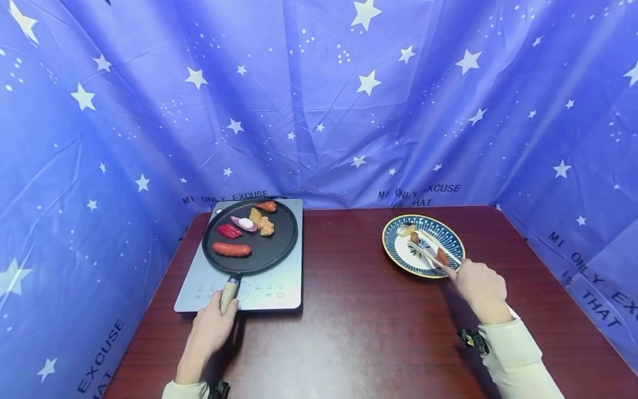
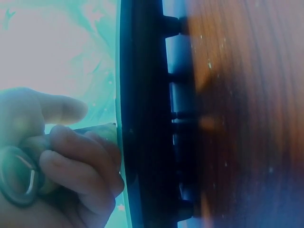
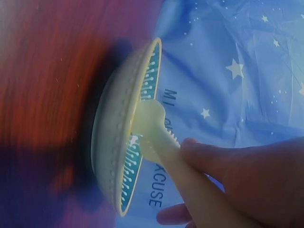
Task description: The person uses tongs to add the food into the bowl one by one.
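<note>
My left hand (image 1: 213, 327) grips the wooden-looking handle (image 1: 229, 295) of a flat black pan (image 1: 276, 249). In the pan lie a sausage (image 1: 231, 249), a dark red piece (image 1: 230, 230), a pink-and-white piece (image 1: 245, 223), golden pieces (image 1: 266, 226) and a reddish-brown piece (image 1: 266, 206). My right hand (image 1: 481, 288) holds cream tongs (image 3: 164, 142), their ends reaching over the rim of a blue-patterned plate (image 1: 423, 270). On the plate, a small brown piece (image 1: 415, 238) shows near the tong ends, with a pale piece (image 1: 406, 229) behind it and a reddish piece (image 1: 442, 257) between the tong arms.
Under the pan is a silver induction cooker (image 1: 269, 302) with touch controls, on the left of a dark red-brown table (image 1: 344, 310). In the left wrist view its feet (image 2: 172, 26) raise it off the tabletop. Blue star-printed curtains (image 1: 329, 100) enclose the back and sides.
</note>
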Demonstrator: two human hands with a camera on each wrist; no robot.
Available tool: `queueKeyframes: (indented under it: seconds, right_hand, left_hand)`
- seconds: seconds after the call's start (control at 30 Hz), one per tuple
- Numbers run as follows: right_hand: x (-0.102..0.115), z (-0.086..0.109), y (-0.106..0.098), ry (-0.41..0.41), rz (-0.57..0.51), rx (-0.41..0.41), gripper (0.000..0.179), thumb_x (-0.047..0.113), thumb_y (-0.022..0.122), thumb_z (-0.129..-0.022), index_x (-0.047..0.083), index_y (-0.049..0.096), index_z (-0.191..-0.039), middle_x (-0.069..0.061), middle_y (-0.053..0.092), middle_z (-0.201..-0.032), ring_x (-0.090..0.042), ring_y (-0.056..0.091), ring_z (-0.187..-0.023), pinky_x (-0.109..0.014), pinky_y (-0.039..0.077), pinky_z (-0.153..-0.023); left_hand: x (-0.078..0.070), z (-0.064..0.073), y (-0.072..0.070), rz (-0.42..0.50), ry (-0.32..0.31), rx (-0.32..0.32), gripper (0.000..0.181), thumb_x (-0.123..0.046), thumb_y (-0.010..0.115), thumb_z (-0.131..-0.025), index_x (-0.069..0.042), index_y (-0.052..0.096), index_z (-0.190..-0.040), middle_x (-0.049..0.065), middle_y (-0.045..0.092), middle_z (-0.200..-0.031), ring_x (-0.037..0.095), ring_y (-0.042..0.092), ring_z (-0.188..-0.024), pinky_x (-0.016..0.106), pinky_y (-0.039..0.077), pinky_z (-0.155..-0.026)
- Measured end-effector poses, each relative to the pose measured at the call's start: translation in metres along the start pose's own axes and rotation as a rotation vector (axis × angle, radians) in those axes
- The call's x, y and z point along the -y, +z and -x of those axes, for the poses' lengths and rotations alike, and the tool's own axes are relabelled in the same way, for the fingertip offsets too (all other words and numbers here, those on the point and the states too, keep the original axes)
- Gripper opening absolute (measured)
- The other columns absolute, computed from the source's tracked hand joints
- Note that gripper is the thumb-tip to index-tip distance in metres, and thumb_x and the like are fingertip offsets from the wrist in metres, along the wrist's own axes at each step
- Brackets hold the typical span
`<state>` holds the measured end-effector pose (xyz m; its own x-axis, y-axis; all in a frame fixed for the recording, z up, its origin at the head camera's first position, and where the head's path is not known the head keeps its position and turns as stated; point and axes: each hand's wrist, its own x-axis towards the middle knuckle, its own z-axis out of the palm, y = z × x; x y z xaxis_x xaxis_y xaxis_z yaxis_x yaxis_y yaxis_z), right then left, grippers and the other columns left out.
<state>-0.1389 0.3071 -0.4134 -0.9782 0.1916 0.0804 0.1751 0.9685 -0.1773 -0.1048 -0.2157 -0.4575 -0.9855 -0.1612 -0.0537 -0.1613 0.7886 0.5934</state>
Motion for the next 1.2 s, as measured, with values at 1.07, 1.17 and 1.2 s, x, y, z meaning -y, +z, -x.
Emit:
queueKeyframes:
  seconds: [1.07, 1.17, 1.2]
  right_hand:
    - [-0.016, -0.030, -0.019, -0.044, 0.063, 0.272, 0.070, 0.057, 0.042, -0.093, -0.010, 0.062, -0.083, -0.032, 0.058, -0.083, -0.045, 0.058, -0.071, -0.053, 0.045, -0.056]
    - [-0.017, -0.028, -0.019, -0.073, 0.071, 0.240, 0.079, 0.065, 0.040, -0.090, -0.009, 0.063, -0.082, -0.031, 0.058, -0.079, -0.043, 0.057, -0.068, -0.052, 0.044, -0.052]
    - [-0.017, -0.027, -0.019, -0.084, 0.076, 0.233, 0.081, 0.068, 0.039, -0.089, -0.009, 0.063, -0.080, -0.030, 0.057, -0.077, -0.042, 0.056, -0.066, -0.051, 0.043, -0.051]
  left_hand:
    - [-0.002, 0.000, -0.001, 0.012, -0.012, 0.002, 0.050, -0.039, 0.050, -0.094, -0.003, 0.044, -0.129, 0.015, 0.056, -0.077, 0.029, 0.054, -0.066, 0.046, 0.042, -0.058]
    - [-0.002, 0.001, -0.001, 0.014, -0.015, 0.008, 0.049, -0.039, 0.050, -0.095, -0.003, 0.044, -0.128, 0.014, 0.056, -0.077, 0.029, 0.053, -0.066, 0.045, 0.042, -0.057]
    - [-0.002, 0.001, -0.001, 0.013, -0.015, 0.008, 0.049, -0.039, 0.050, -0.095, -0.003, 0.044, -0.128, 0.014, 0.056, -0.076, 0.029, 0.053, -0.066, 0.045, 0.041, -0.057]
